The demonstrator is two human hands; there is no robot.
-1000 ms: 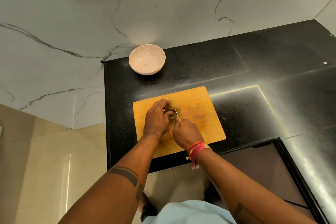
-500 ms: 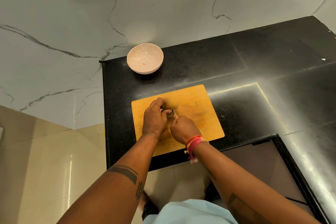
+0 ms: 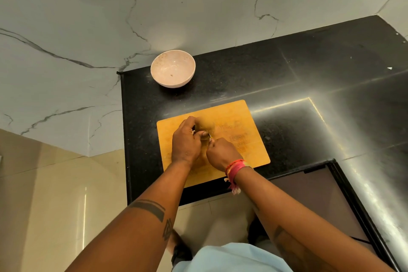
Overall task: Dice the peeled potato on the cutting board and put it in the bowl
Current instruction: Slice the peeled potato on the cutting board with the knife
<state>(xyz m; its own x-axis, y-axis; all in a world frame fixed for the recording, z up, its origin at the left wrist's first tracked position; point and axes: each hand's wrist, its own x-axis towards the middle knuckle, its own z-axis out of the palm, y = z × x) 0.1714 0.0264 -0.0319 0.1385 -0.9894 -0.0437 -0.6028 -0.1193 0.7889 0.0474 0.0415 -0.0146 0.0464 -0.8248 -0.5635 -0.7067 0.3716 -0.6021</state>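
Note:
A peeled yellowish potato (image 3: 206, 127) rests on the wooden cutting board (image 3: 240, 130), mostly covered by my fingers. My left hand (image 3: 187, 141) curls over it from the left and holds it down. My right hand (image 3: 220, 153) grips a small knife (image 3: 210, 134); only a short stretch of blade shows, pressed into the potato's right side. The handle is hidden in my fist. A pale pink bowl (image 3: 172, 68) stands beyond the board, near the counter's back left corner, with only a small speck inside.
The board lies on a black stone counter (image 3: 309, 86) against a white marble wall (image 3: 88, 17). The counter's left edge drops to a beige floor. A dark recessed panel (image 3: 309, 196) sits at the front right.
The knife blade has sunk lower into the potato, so less of it shows. Both hands stay over the potato; the view has shifted slightly.

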